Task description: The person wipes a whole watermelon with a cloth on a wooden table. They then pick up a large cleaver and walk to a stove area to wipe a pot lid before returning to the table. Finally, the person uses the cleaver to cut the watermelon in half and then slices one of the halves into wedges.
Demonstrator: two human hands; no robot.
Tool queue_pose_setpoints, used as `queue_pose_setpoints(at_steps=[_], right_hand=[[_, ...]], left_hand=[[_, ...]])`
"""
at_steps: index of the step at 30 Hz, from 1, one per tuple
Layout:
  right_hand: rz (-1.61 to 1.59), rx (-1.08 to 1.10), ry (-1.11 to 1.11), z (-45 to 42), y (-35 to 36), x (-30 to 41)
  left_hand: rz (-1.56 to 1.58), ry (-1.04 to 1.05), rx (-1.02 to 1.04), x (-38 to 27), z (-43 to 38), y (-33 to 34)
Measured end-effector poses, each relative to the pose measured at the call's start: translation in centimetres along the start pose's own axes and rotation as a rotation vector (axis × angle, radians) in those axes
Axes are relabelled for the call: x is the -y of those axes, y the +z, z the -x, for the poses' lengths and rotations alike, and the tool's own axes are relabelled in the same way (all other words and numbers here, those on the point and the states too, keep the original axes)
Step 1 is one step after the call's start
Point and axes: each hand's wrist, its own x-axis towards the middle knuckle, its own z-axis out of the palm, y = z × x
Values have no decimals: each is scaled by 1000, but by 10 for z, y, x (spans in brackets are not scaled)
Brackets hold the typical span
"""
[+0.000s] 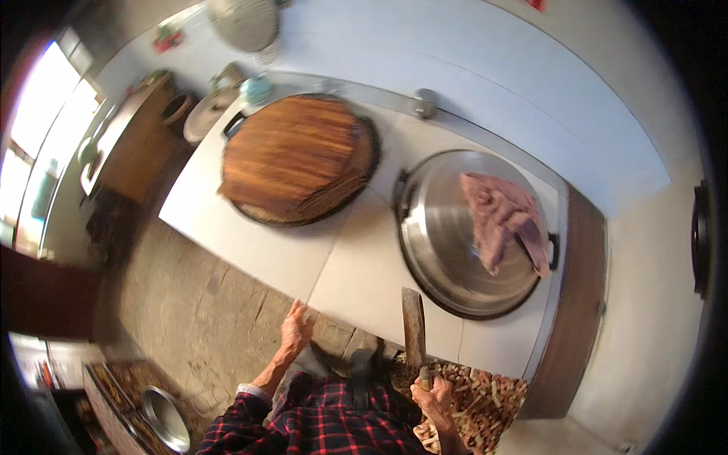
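Note:
My right hand is closed around the short handle of a cleaver-like tool with a broad, worn blade, which points away from me over the front edge of the tiled stove top. My left hand is at that same edge, fingers partly bent; whether it touches the tile is unclear. At the right of the stove top, a large metal lid covers a wok, with a crumpled pink cloth on it. A round wooden lid covers the left wok.
Small wood pieces lie heaped below the stove's front right. A metal basin is at lower left. A metal cup and a teal container stand along the back. A wooden cabinet is at the far left.

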Motion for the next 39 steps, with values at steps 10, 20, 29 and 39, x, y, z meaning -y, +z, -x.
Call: queue_pose_setpoints(at_steps=[10, 20, 29, 39], right_hand=[[182, 508, -76, -40, 131, 98], [424, 781, -285, -65, 318, 150], [85, 939, -637, -50, 478, 317], [384, 913, -362, -147, 631, 314]], left_hand=[[63, -793, -127, 233, 239, -71], [333, -893, -287, 267, 263, -113], [451, -858, -431, 326, 192, -193], [426, -961, -615, 419, 109, -299]])
